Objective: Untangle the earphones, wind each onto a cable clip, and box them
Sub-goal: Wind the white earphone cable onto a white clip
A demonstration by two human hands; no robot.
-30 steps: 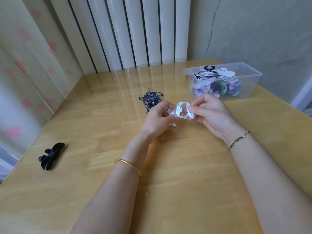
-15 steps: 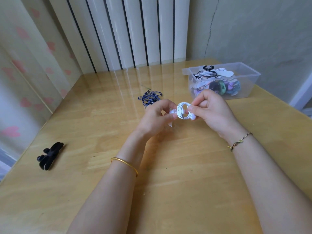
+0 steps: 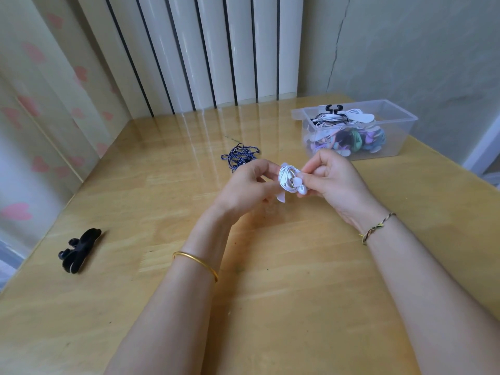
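- The white earphones (image 3: 287,176) are held above the middle of the tabletop (image 3: 270,307), between the two hands; the cord is seen wound into a small tight coil; a metal plug shows at the coil's centre.
- The coil is pinched from its left side by the left hand (image 3: 244,186); the thumb and forefinger are closed on it and the other fingers are curled beneath.
- The coil's right side is pinched by the right hand (image 3: 334,180); the fingertips are bent in on the cord and an earbud, with the remaining fingers folded into the palm.
- A flat tab of the white cable clip (image 3: 281,197) is seen sticking out below the coil; how the cord is seated on it cannot be told.
- A tangled heap of blue earphones (image 3: 240,156) is laid on the tabletop just behind the left hand, towards the far edge.
- A clear plastic box (image 3: 400,138) is placed at the far right corner; it is filled with wound earphones in white, purple, teal and black.
- A black bundle (image 3: 79,250) is laid near the left edge; whether it is a bare clip or a wound set cannot be told.
- A gold bangle (image 3: 196,262) is worn on the left wrist; a woven bracelet (image 3: 376,230) is worn on the right.
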